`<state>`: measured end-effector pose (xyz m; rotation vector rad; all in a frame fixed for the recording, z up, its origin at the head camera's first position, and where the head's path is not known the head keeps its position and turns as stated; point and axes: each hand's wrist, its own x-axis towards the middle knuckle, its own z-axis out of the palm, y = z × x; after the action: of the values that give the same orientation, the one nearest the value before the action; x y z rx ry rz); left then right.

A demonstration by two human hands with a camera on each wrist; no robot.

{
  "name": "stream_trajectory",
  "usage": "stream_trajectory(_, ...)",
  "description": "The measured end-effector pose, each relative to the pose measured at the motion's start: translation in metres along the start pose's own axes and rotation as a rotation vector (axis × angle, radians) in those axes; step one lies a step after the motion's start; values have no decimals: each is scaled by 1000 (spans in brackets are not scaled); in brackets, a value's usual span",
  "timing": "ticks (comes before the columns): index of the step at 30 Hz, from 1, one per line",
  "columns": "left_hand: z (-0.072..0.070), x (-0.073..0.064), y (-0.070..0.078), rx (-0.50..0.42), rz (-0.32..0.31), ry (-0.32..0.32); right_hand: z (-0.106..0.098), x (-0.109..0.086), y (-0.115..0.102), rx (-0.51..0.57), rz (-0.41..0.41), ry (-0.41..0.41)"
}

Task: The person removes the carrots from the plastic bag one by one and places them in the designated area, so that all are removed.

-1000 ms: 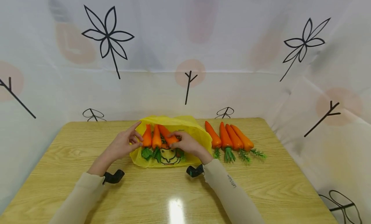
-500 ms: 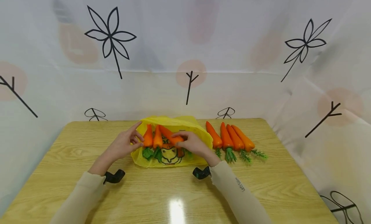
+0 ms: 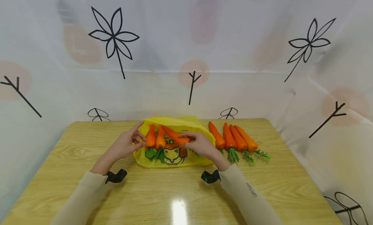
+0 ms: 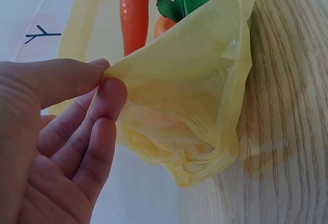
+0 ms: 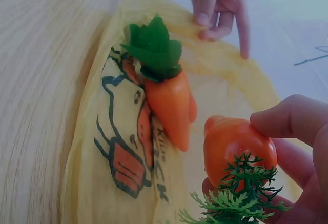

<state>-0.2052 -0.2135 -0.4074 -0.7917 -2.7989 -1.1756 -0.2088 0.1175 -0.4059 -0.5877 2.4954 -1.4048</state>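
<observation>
A yellow plastic bag (image 3: 186, 121) with a printed cartoon face lies with its mouth spread wide. My left hand (image 3: 125, 144) pinches the bag's rim between thumb and finger, as the left wrist view shows at the bag's edge (image 4: 179, 80). My right hand (image 3: 201, 145) grips an orange carrot (image 3: 175, 135) with a feathery green top (image 5: 241, 193), its tip slanting to the far left within the bag's mouth. Left of it, two carrots with broad green leaves, a left one (image 3: 150, 137) and a right one (image 3: 160, 138), lie side by side on the bag's inside.
Several carrots (image 3: 230, 137) with green tops lie in a row on the wooden table (image 3: 145, 199), right of the bag. A white cloth (image 3: 163, 92) with printed plants hangs behind the table and along its sides.
My right hand and the carrot in it have moved right, and the carrot slants more. The left hand keeps its pinch on the bag. The whole head view has shifted slightly.
</observation>
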Motion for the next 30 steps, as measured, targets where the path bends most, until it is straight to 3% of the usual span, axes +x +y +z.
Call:
stream_trajectory(16,-1,1,-1,8,6,7,-20,-20,3,46,17,-23)
stream_trajectory(30,0,3,0,12,11,15,-65,-53,5,-25,-17,-107)
